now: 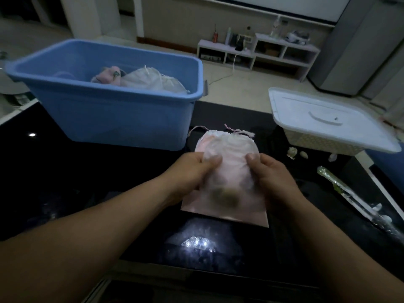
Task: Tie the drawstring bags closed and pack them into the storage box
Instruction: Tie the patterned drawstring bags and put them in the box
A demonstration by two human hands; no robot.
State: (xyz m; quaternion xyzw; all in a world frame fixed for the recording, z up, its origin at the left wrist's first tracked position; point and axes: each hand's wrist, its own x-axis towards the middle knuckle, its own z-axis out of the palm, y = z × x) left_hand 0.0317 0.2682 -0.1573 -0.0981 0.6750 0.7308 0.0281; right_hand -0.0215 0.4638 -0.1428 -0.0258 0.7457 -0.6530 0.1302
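Dark tabletop (65, 182), pink drawstring bag (229, 167) between left hand (192, 171) and right hand (273, 176).

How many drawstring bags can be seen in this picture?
3. One pink bag is held by both hands on the dark table; a pink bag and a white bag lie in the blue box. More may be hidden inside.

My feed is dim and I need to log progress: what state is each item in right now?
Pink drawstring bag: neck cinched, cords loose, held at both sides above the table.
Left hand: gripping the bag's left edge.
Right hand: gripping its right edge.
Blue storage box: open, no lid, at least two bags inside.
White drawstring bag: packed in the box.
White-lidded basket: lid on.
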